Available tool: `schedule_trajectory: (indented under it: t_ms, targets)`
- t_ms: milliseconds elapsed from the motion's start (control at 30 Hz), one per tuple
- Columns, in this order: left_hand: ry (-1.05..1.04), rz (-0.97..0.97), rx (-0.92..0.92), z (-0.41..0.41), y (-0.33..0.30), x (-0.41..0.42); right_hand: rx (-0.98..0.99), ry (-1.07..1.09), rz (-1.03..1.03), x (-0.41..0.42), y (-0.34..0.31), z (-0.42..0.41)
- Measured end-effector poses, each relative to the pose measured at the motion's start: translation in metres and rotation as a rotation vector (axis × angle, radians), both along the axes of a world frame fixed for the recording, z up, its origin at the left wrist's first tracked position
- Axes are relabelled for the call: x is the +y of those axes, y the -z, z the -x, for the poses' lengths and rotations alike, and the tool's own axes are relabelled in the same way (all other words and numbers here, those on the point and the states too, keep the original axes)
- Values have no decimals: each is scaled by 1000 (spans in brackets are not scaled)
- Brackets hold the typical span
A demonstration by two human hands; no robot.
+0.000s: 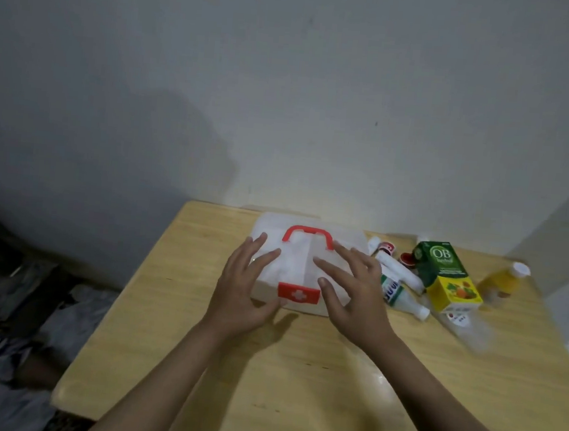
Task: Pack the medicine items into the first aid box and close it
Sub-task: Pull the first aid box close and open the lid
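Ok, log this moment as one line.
box shut, latch down | left hand, right hand open on lid | medicines unpacked, right of box

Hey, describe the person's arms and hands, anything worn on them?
Both forearms are bare as far as the frame shows: no sleeves in view. The left hand and right hand wear no gloves, and no rings, watch or bracelets show. Fingers are uncovered.

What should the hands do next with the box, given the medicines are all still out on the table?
Probably release the red latch and lift the lid. The first aid box looks shut, handle flat on top. Both hands are spread open on it, left hand near the latch, right hand opposite. The bottles and green carton lie unpacked beside it.
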State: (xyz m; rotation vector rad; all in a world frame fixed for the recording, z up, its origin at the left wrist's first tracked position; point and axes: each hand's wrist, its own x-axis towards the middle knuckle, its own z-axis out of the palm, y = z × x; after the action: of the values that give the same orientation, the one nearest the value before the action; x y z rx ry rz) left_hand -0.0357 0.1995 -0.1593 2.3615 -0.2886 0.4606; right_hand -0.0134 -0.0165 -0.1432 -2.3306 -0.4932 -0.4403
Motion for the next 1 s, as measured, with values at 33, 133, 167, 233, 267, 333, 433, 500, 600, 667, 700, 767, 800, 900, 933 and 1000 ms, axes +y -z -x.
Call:
schedule_trajectory:
  t_ms: [33,133,167,233,267,333,433,500,600,667,700,767,800,900,933,1000]
  targets:
    - [-1,-2,-22,-2,4,0,-13,-5,-18,-1,3,-1]
    - [-11,-17,-91,-6,14,0,-42,-24,-91,-4,9,-3]
    - [-10,-21,-113,-8,17,1,-56,-28,-109,-5,11,-3]
    - [3,-45,-162,-10,21,2,-84,-37,-130,-10,14,-4]
    - [8,-63,-181,-11,23,3,-95,-46,-137,-12,16,-4]
    - [13,-107,-218,-14,26,5,-130,-66,-150,-14,19,-4]
    - [7,-154,-290,-18,32,6,-161,-83,-175,-16,23,-2]
    - [11,-179,-312,-17,31,6,-160,-94,-194,-16,24,1]
    - [29,-200,-324,-12,25,7,-144,-63,-193,-14,22,6]
    - [34,-148,-323,-8,21,8,-136,-16,-183,-12,23,9]
    - [30,-102,-310,-7,18,7,-134,2,-179,-11,23,10]
    - [3,3,-252,-5,11,3,-132,33,-176,-9,24,13]
    - [-24,49,-216,-5,8,1,-136,50,-178,-8,24,15]
    - [-124,140,-117,-10,1,-9,-154,95,-212,-3,27,18]
    - [-142,169,-89,-12,0,-12,-156,98,-228,-2,28,19]
    - [-165,215,-49,-13,0,-17,-160,84,-259,-1,29,20]
